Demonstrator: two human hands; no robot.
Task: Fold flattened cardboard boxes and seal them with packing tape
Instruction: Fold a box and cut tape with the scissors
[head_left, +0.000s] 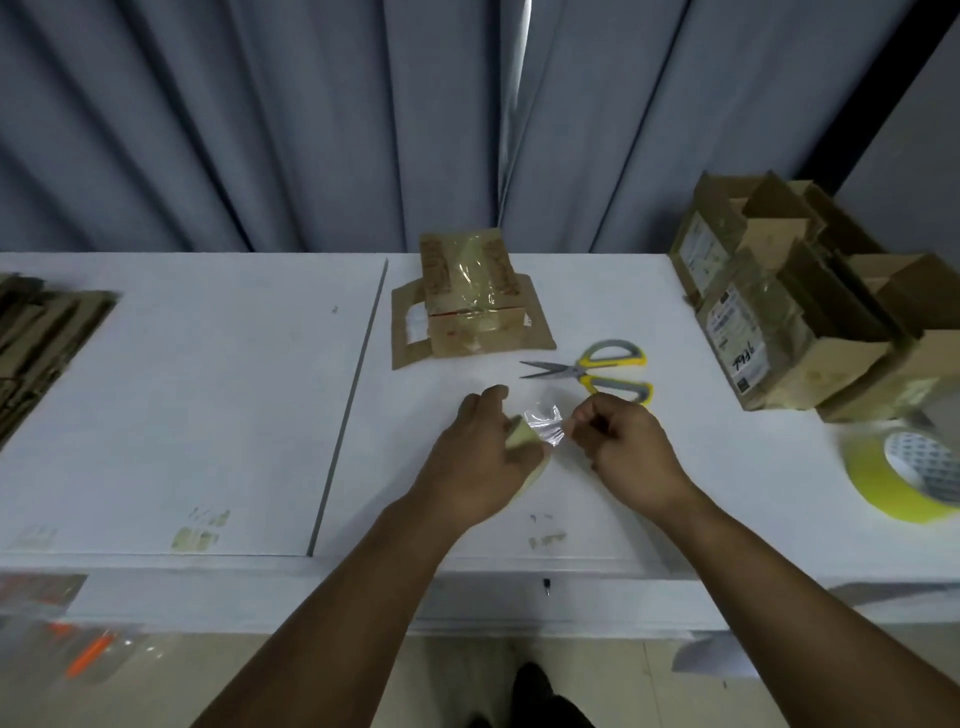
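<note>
My left hand (480, 460) grips a small yellowish roll of clear packing tape (521, 435) just above the white table (208, 395). My right hand (626, 449) pinches the crinkled free end of the tape (545, 425), a short strip stretched between the two hands. Behind them, at the table's middle, a small cardboard box (470, 306) stands with its flaps spread flat on the table and clear tape over its top. Yellow-and-grey scissors (597, 370) lie slightly open to the right of the box, blades pointing left.
Several folded and taped boxes (795, 306) are piled at the back right. A large yellow tape roll (904, 480) lies at the right edge. Flattened cardboard (41, 338) is stacked at the far left. Grey curtains hang behind the table. A seam (348, 410) divides the tabletop.
</note>
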